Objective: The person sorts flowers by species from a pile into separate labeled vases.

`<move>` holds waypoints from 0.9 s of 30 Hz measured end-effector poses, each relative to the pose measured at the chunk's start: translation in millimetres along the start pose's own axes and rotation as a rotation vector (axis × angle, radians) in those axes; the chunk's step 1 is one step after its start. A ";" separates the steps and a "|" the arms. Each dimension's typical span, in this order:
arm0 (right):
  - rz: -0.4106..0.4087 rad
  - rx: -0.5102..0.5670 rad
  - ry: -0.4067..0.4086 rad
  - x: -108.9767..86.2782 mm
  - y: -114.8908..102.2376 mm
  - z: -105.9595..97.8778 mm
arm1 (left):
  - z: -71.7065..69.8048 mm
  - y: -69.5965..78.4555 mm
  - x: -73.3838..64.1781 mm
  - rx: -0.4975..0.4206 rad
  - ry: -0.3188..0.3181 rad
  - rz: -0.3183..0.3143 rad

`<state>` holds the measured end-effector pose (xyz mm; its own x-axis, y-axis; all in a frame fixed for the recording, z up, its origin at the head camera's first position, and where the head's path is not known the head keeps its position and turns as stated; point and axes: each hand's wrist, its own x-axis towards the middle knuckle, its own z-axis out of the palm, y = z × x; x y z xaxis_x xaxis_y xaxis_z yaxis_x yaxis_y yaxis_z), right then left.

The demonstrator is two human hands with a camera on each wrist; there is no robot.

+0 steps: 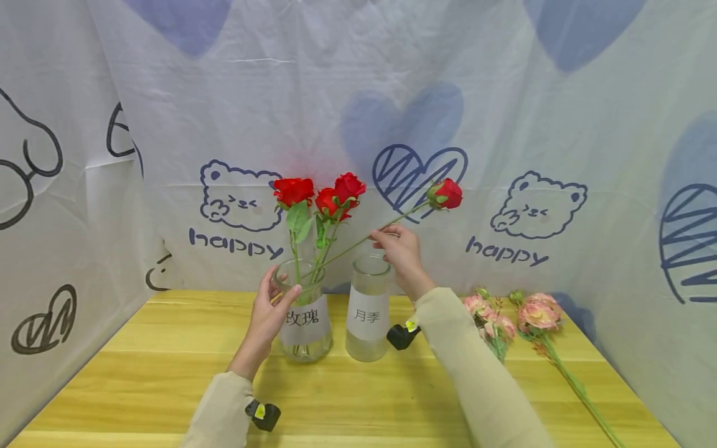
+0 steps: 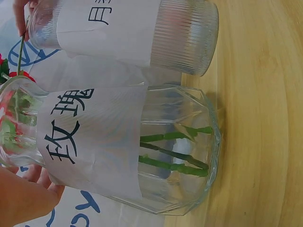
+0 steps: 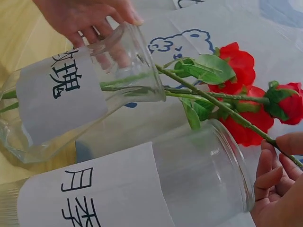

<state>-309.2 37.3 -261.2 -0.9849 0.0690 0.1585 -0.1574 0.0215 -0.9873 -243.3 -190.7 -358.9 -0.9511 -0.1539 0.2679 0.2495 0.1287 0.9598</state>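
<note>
head cam, red rose [image 1: 440,197] pinched mid-stem in r grip [image 1: 400,249], bloom [image 1: 450,194] up-rt

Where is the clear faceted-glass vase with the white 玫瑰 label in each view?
Head: 玫瑰 vase, lower half, left of centre, upright.
Left wrist: 玫瑰 vase, left to centre, sideways.
Right wrist: 玫瑰 vase, upper left, sideways.
Shared landmark: ribbed clear-glass vase with white 月季 label, beside it.

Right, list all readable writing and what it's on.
"玫瑰": white label on the wider vase.
"月季": other white label on the narrower vase.
"happy": backdrop, under the left bear drawing.
"happy": backdrop, under the right bear drawing.
Black wrist devices: any print too small to read.
</note>
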 end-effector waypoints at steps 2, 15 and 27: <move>-0.032 -0.030 0.010 -0.8 -0.2 4.1 | 0.0 -0.3 -0.5 -0.001 -0.004 0.000; -0.315 -0.172 -0.029 -9.3 -8.3 38.4 | -0.3 -0.1 -0.9 -0.030 -0.009 0.008; -0.506 -0.372 -0.155 -20.0 -13.5 68.8 | 0.0 0.6 -0.6 -0.031 -0.003 0.007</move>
<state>-292.4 -33.0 -251.7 -0.7990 -0.1847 0.5722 -0.5968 0.3600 -0.7171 -242.6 -190.5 -358.5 -0.9499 -0.1499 0.2742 0.2615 0.0990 0.9601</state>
